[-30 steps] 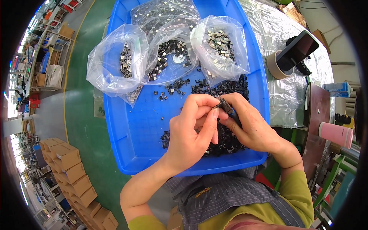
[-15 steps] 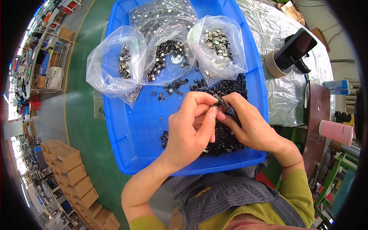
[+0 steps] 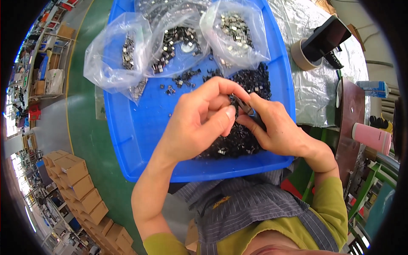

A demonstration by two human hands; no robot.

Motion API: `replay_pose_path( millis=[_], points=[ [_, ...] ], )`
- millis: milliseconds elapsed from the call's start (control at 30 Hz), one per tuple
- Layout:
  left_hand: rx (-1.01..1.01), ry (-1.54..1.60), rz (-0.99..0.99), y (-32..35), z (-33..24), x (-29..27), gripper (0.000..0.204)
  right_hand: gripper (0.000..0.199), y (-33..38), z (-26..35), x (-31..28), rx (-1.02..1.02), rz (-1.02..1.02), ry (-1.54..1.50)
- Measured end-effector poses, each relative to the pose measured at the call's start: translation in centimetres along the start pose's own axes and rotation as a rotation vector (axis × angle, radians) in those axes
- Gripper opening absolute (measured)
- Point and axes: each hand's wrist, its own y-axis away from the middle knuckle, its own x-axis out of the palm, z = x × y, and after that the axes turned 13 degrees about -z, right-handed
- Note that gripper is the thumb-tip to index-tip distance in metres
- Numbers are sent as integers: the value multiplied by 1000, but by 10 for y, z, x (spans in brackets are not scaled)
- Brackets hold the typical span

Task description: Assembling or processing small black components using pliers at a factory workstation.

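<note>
My right hand is wrapped round a small pair of pliers or nippers with dark and blue handles. Its metal jaws point toward my left hand, whose thumb and fingers curl closely together. A small black piece shows at the left fingertips beside the jaws; its exact shape is partly hidden. Both hands hover over a blue plastic tray. Under them lies a heap of small black parts, and more loose parts are scattered farther back.
Clear plastic bags of small metallic parts stand in the tray: a left bag, a middle bag and a right bag. A phone leans on a tape roll at right. A pink cup and cardboard boxes flank me.
The tray and bags appear higher and slightly left in view. My left fingers have shifted a little away from the plier jaws, which are now more visible.
</note>
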Motion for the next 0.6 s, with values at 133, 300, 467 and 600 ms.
replay_pose_path(
  millis=[133, 300, 467, 600],
  points=[
    [-89, 82, 63, -1, -2, -4, 25, 22, 1, -1, 0, 15, 15, -76],
    [-11, -51, 3, 3, 6, -10, 27, 19, -5, 5, -4, 193, 197, -178],
    [12, -43, -60, 8, 8, -4, 42, 18, -9, -2, -22, 374, 479, -444],
    [79, -14, -84, 11, 15, -2, 24, 19, -4, -6, -20, 303, 433, -508]
  ],
)
